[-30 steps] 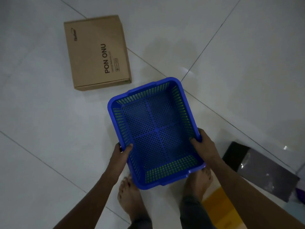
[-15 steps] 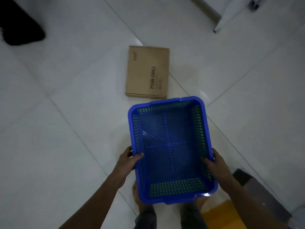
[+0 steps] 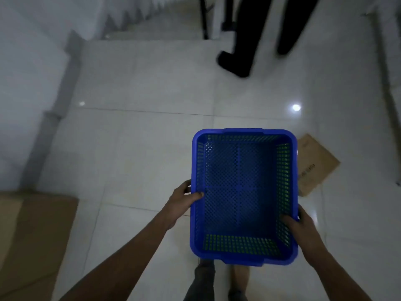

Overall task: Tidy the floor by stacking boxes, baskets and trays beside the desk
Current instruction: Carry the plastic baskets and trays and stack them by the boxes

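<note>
A blue basket point(image 3: 243, 196) fills the lower centre-right of the frame, held above the tiled floor point(image 3: 141, 148) with its open top facing up. Its walls and bottom are perforated, and nothing lies inside.

The left hand point(image 3: 184, 198) grips the basket's left rim about midway along, thumb hooked over the edge into the inside and fingers curled round the outer wall. The right hand point(image 3: 300, 222) grips the right rim nearer the lower corner, thumb over the edge on the inside and the rest of the hand wrapped on the outside. Both forearms reach up from the bottom edge of the frame.

A flat cardboard box point(image 3: 314, 166) lies on the floor just right of the basket, partly hidden behind its right wall; its print is too blurred to read. A larger brown box point(image 3: 32, 235) sits at the lower left edge. Below the basket, the person's trouser legs and feet show at the bottom centre.

At the upper right, another person's dark legs point(image 3: 245, 40) stand on the floor, blurred. A grey skirting point(image 3: 58, 101) runs along the white wall at the left.
</note>
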A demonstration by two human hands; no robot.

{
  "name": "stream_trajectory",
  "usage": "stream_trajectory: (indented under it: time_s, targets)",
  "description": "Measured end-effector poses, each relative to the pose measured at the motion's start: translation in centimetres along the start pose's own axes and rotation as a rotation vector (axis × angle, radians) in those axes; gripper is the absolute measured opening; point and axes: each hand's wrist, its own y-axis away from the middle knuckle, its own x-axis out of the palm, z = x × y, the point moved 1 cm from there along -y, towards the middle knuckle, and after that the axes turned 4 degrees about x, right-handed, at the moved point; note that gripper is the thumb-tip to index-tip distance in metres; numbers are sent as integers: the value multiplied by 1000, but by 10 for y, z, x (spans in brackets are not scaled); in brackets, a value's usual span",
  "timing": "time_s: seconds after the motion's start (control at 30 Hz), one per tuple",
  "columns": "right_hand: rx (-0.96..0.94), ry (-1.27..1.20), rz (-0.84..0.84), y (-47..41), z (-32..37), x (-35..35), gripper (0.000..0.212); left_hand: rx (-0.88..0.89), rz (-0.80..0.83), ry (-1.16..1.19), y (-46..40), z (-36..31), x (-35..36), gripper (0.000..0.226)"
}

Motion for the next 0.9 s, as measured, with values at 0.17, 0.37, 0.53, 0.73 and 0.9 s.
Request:
stream_trajectory:
  time_s: [0.17, 0.37, 0.53, 0.73, 0.9]
  targets:
    - [-149, 197, 105, 23, 84, 56, 41, 63, -228, 184, 66, 11, -81, 46]
    - [-196, 482, 253, 56, 160, 164, 37, 42, -434, 403, 147, 65, -164, 59]
    - [-218, 694, 391, 97, 201, 284, 52, 20, -609, 582, 212, 129, -226, 63]
    - [-273, 869, 584, 163, 228, 420, 54, -39, -795, 800, 280, 201, -283, 61]
    - [-377, 1009, 679, 198, 241, 510, 50, -81, -900, 932, 312, 247, -318, 70]
